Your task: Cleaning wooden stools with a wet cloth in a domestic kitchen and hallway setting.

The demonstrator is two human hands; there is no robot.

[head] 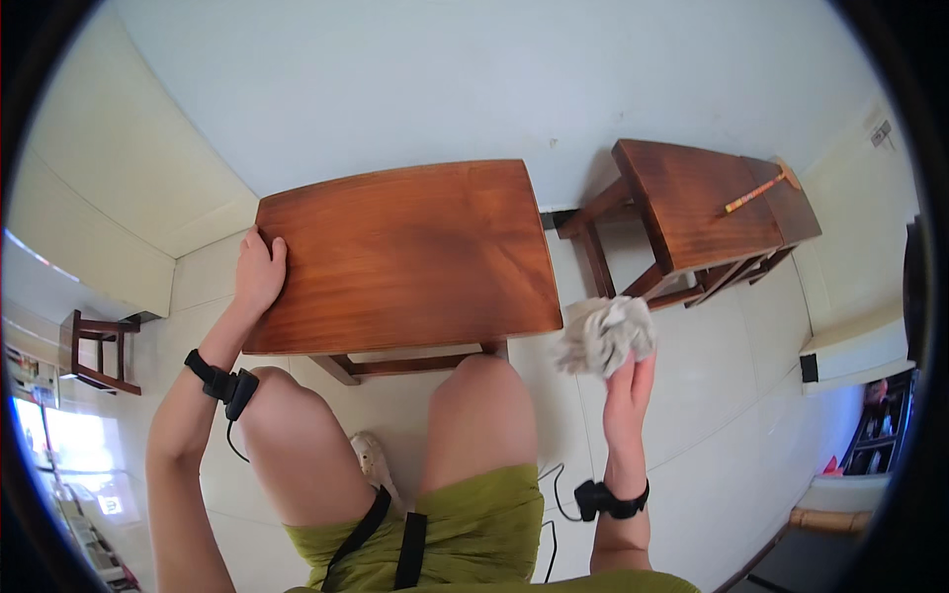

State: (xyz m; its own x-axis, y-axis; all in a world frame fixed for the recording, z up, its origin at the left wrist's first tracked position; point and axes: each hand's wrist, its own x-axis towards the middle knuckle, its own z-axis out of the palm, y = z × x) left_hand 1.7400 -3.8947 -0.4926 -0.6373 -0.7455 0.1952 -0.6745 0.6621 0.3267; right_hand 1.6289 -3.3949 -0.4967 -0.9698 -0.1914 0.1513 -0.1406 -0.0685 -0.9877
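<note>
Straight ahead of my knees stands a reddish-brown wooden stool (pixel 404 259) with a rectangular top. My left hand (pixel 259 273) rests on the left edge of that top, fingers over the far corner and thumb on the surface. Off the stool's right side, in the air over the floor, my right hand (pixel 630 389) grips a crumpled, greyish-white cloth (pixel 609 337). The cloth is slightly blurred and hides most of the fingertips. A small gap separates it from the stool's near right corner.
To the right, more wooden stools (pixel 689 200) stand in a row, with a long thin stick-like item (pixel 756 190) on top. A pale wall (pixel 474 89) rises behind. Another wooden stool (pixel 104 352) is at far left. Thin black cables (pixel 552 489) hang beside my right forearm.
</note>
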